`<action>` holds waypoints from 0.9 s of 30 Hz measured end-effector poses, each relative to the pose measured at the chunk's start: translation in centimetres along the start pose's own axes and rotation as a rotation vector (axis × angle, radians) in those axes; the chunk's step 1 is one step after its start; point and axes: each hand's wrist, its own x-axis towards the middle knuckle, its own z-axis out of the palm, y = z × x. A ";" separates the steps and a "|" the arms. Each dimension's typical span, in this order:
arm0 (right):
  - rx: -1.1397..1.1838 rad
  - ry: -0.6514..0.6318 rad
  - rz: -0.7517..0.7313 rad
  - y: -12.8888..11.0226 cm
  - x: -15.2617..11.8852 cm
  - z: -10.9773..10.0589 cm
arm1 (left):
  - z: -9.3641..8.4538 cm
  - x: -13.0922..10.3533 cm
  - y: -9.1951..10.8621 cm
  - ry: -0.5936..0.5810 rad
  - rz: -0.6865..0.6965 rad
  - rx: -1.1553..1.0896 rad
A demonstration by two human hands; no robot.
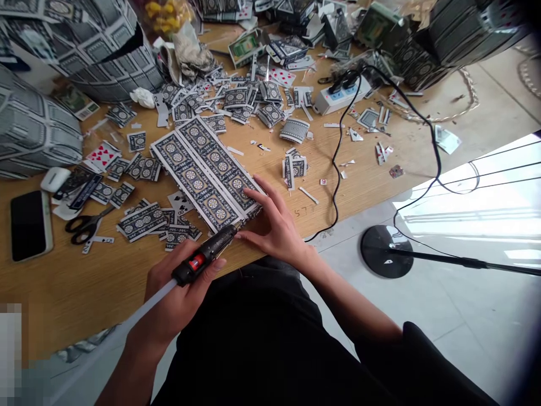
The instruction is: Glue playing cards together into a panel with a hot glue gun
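Note:
My left hand is wrapped round a black glue gun with a red switch and a long whitish glue stick running out of its back. The gun's tip meets the near edge of a panel built from patterned playing cards, which lies flat on the wooden table. At the panel's near right corner, my right hand has its fingers on the top and its thumb at the near edge, gripping the corner. Small folded card pieces lie left of the panel.
Scissors and a phone lie at the left, below large card-built shapes. A power strip with black cables sits at the back right. Card scraps cover the table's back. A round black stand base is on the floor.

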 end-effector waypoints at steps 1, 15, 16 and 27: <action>-0.001 -0.002 0.005 0.0 0.0 0.0 | 0.0 -0.1 -0.1 -0.004 -0.002 0.003; -0.004 -0.005 0.010 0.1 0.0 0.1 | 0.2 -0.8 -0.9 -0.003 -0.037 0.011; -0.002 0.000 0.006 0.1 0.0 0.1 | 0.2 -0.8 -0.9 0.002 -0.032 0.014; -0.003 0.004 0.011 0.2 -0.1 0.2 | 0.0 -1.0 -0.6 0.003 -0.058 -0.004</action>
